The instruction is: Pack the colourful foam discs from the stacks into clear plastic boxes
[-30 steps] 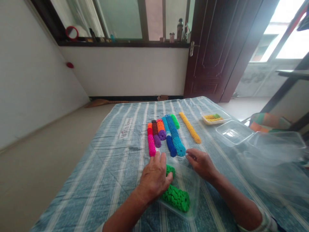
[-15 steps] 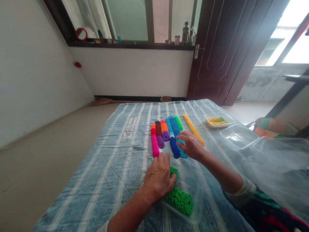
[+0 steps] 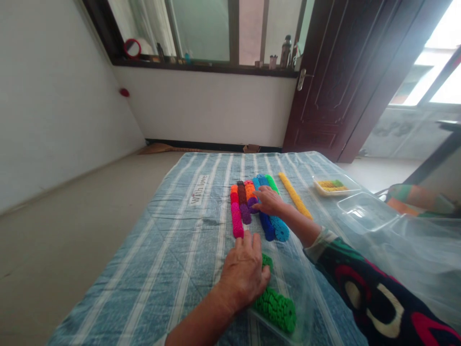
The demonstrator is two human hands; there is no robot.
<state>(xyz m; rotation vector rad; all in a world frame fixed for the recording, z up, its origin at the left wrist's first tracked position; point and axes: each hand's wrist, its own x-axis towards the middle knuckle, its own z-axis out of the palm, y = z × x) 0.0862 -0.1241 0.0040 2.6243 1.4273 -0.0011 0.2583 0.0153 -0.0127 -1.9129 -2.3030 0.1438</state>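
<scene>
Currently, the coloured disc rolls at centre frame are overhung by the right hand, its grip unclear, and could be split by a stray knuckle, while the left hand's thumb is held apart from its fingers.

The cloth is blue with white stripes, the boxed rolls green, the lone stick yellow.

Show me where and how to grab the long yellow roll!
Probably pinch the long yellow roll at its middle, from above, across its narrow width: it's thin, lies flat and sits apart from the row of coloured rolls.
</scene>
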